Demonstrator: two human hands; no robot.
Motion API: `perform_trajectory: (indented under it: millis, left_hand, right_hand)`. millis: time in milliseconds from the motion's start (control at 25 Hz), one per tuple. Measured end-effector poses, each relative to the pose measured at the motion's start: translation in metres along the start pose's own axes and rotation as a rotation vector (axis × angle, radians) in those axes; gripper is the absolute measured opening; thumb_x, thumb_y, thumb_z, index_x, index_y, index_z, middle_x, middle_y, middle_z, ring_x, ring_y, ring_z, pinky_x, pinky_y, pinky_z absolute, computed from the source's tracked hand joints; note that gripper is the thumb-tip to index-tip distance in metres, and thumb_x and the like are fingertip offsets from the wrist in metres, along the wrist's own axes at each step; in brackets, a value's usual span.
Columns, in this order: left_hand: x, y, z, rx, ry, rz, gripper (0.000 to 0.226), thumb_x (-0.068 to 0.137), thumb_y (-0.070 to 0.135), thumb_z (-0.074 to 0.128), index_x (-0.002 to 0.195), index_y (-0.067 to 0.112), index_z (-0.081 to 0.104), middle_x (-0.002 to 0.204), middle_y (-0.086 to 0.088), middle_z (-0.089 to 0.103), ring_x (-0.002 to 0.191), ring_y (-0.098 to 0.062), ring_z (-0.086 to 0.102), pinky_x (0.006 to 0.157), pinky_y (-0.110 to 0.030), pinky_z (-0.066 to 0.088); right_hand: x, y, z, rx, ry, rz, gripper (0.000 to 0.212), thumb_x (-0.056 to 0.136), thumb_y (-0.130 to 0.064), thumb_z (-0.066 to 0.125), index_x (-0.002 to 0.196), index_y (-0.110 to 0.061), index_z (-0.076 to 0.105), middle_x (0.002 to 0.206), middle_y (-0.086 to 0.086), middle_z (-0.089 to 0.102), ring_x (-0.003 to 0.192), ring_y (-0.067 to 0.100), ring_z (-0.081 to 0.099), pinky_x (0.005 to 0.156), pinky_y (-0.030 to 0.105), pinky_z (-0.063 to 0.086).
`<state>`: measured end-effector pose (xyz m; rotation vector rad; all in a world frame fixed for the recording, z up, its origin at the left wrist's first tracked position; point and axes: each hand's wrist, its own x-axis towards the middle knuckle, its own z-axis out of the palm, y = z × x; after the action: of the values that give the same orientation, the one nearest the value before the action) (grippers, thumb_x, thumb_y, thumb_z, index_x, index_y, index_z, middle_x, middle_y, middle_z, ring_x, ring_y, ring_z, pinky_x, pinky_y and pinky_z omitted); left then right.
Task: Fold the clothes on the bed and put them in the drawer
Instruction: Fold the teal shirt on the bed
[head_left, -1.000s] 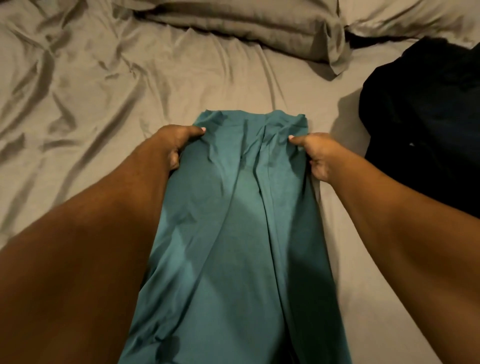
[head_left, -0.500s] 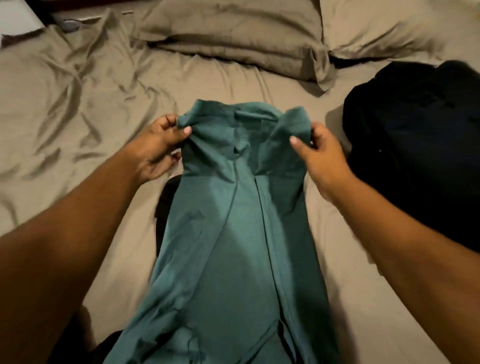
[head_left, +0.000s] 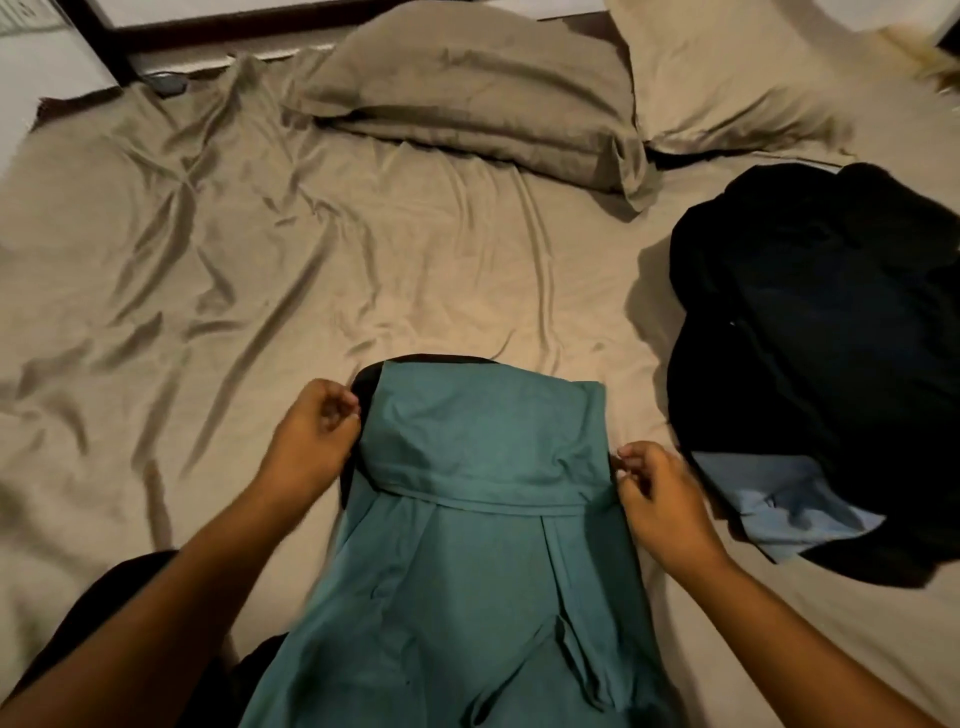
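Note:
A teal garment (head_left: 467, 571) lies lengthwise on the tan bed sheet (head_left: 234, 312) in front of me. Its far end is folded back toward me, and the hem band runs across the cloth. My left hand (head_left: 311, 441) has curled fingers pinching the left edge of the folded flap. On the opposite edge, at the hem band, my right hand (head_left: 654, 493) pinches the cloth with its fingertips. A black cloth edge (head_left: 363, 384) shows beneath the teal garment's far left corner.
A heap of black clothes (head_left: 810, 322) lies to the right, with a light blue garment (head_left: 779, 504) poking out under it. Two tan pillows (head_left: 467, 88) (head_left: 753, 67) lie at the head of the bed. The sheet to the left is wrinkled.
Both hands lifted the garment's far end and brought it back toward me, making a fold. The view has tilted up, showing more of the bed.

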<state>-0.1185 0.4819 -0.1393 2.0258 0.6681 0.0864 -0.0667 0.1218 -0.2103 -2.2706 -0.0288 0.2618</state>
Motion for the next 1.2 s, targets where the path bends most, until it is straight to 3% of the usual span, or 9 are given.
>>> perform_trajectory:
  millis: [160,320,440,560,640,840,960,1040,1200]
  left_hand:
    - [-0.016,-0.004,0.027,0.011,-0.073,-0.178,0.04,0.087,0.051,0.071,0.107,0.016,0.067,0.099,0.0,0.073,0.091,-0.02,0.07,0.084,-0.043,0.058]
    - [-0.026,-0.004,0.031,-0.021,0.084,-0.15,0.034,0.088,0.054,0.066,0.095,0.021,0.066,0.093,-0.001,0.072,0.086,-0.023,0.068,0.077,-0.046,0.059]
    - [-0.038,-0.012,0.031,-0.151,0.008,-0.26,0.033,0.093,0.046,0.065,0.102,0.013,0.066,0.087,-0.011,0.073,0.061,-0.023,0.067,0.055,-0.036,0.056]
    - [-0.049,-0.025,0.027,0.136,-0.055,-0.266,0.039,0.094,0.048,0.062,0.097,0.009,0.065,0.069,-0.01,0.07,0.048,-0.022,0.062,0.05,-0.029,0.05]
    - [-0.056,-0.032,0.022,0.396,-0.01,-0.162,0.042,0.093,0.051,0.062,0.101,0.01,0.062,0.077,-0.007,0.068,0.07,-0.027,0.066,0.063,-0.033,0.05]
    - [-0.104,-0.056,-0.02,0.552,-0.131,0.216,0.04,0.095,0.039,0.063,0.121,0.01,0.057,0.106,-0.008,0.06,0.097,-0.028,0.058,0.084,-0.038,0.047]
    - [-0.162,-0.077,-0.059,0.817,-0.203,0.546,0.053,0.095,0.053,0.049,0.123,0.01,0.062,0.117,-0.009,0.061,0.109,-0.028,0.056,0.094,-0.035,0.043]
    - [-0.203,-0.092,-0.075,0.961,-0.317,0.754,0.069,0.093,0.065,0.045,0.129,0.009,0.063,0.13,-0.012,0.061,0.12,-0.031,0.058,0.099,-0.037,0.042]
    - [-0.251,-0.131,-0.092,1.154,-0.638,0.848,0.099,0.076,0.079,0.056,0.149,0.014,0.044,0.158,-0.011,0.037,0.144,-0.029,0.04,0.112,-0.044,0.038]
  right_hand:
    - [0.008,-0.019,0.015,0.138,-0.075,0.285,0.028,0.089,-0.044,0.073,0.093,-0.02,0.06,0.092,0.0,0.068,0.09,0.024,0.064,0.081,0.033,0.05]
    - [0.006,-0.022,0.013,0.03,0.09,0.283,0.024,0.1,-0.035,0.059,0.093,-0.014,0.066,0.094,0.01,0.072,0.093,0.035,0.065,0.072,0.031,0.04]
    - [-0.009,-0.015,0.011,-0.156,0.097,0.3,0.031,0.104,-0.041,0.048,0.097,-0.016,0.064,0.095,0.016,0.07,0.084,0.035,0.06,0.067,0.033,0.039]
    - [-0.011,-0.009,0.011,-0.268,0.048,0.294,0.033,0.103,-0.047,0.047,0.097,-0.019,0.065,0.097,0.017,0.07,0.086,0.038,0.062,0.064,0.035,0.041]
    - [-0.016,-0.01,0.006,-0.296,0.052,0.263,0.032,0.103,-0.046,0.047,0.101,-0.019,0.063,0.102,0.018,0.069,0.093,0.041,0.063,0.066,0.037,0.043]
    - [-0.114,-0.001,-0.01,-0.277,0.048,-0.09,0.018,0.1,-0.032,0.055,0.107,-0.017,0.061,0.108,0.011,0.058,0.094,0.036,0.059,0.077,0.044,0.052]
    - [-0.209,0.018,-0.011,-0.473,-0.093,-0.417,0.044,0.099,-0.052,0.046,0.112,-0.016,0.068,0.117,0.007,0.062,0.104,0.029,0.06,0.088,0.041,0.054]
    - [-0.258,0.031,-0.007,-0.615,-0.273,-0.528,0.063,0.095,-0.068,0.039,0.126,-0.02,0.067,0.139,0.004,0.059,0.123,0.026,0.059,0.098,0.039,0.051]
    - [-0.3,0.069,-0.006,-0.8,-0.621,-0.601,0.1,0.076,-0.081,0.05,0.157,-0.025,0.034,0.167,0.005,0.024,0.153,0.025,0.024,0.117,0.043,0.022]
